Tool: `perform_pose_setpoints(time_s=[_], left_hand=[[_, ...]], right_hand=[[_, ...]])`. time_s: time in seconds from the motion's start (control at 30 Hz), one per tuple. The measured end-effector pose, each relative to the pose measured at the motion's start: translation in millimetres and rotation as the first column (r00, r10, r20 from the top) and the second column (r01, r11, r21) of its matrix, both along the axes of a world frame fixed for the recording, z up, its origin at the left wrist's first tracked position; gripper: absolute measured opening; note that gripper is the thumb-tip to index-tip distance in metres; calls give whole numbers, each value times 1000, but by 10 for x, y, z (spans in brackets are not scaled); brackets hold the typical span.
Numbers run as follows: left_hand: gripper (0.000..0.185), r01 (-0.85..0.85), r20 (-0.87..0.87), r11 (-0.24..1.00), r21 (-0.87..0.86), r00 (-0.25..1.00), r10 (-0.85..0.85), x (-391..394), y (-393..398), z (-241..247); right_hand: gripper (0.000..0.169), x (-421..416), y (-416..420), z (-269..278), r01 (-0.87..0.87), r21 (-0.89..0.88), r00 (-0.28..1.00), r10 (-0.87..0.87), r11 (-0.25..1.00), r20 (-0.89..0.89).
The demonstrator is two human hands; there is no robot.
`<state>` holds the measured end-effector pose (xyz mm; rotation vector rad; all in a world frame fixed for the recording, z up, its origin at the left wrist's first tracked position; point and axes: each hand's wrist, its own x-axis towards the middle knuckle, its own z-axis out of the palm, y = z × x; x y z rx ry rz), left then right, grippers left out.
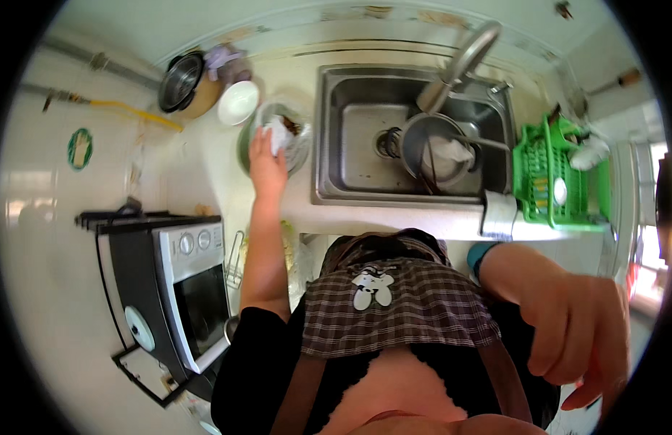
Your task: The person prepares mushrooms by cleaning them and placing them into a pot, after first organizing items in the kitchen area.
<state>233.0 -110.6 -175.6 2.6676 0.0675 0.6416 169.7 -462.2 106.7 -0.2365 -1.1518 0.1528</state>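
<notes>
My left hand (pixel 269 163) reaches over a bag-lined bin (pixel 299 157) on the counter, left of the sink. Its fingers are on a crumpled white paper or tissue (pixel 277 134); whether they grip it is hard to tell. Something brown lies beside the paper inside the bin. My right hand (pixel 577 331) is raised close to the camera at the lower right, its fingers curled, and I cannot see whether anything is inside them. A teal band is around that wrist. In the sink (pixel 357 163) a metal pot (pixel 414 142) holds a whitish item and long dark utensils.
A curved faucet (pixel 469 57) arches over the sink. To the right stands a green dish rack (pixel 580 201), with a grey cloth (pixel 499 215) over the counter edge beside it. A white bowl (pixel 238 102) and a rice cooker (pixel 202 100) are at the back left; a toaster oven (pixel 200 304) is lower left.
</notes>
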Motion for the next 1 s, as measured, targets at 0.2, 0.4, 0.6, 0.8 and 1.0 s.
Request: perform_pose_setpoints(time_s=[0.2,0.4,0.6,0.8,1.0], left_hand=[[34,-41,-23,960,-278,999,36,-528,-618,-108],[28,-350,52,903,-250,926,373,-1754,-948,-7],[24,-891,40,400,-217,401,915,-3354,-924,-192],[18,-937,-154,81,-340,140,978,-4197,-744,-582],[18,-892,-240,248,-379,354,904,-3823,-540,-461]], right_hand=[[23,378,-335,-894,-62,-198,981,23,978,-192],[18,1321,-626,-3911,357,-892,872,-242,-278,425],[45,702,51,-3613,-121,-977,992,-50,-178,-114],[30,524,116,-3566,240,-970,971,-6,-37,240],[26,347,-31,-3516,69,-986,994,-73,-153,81]])
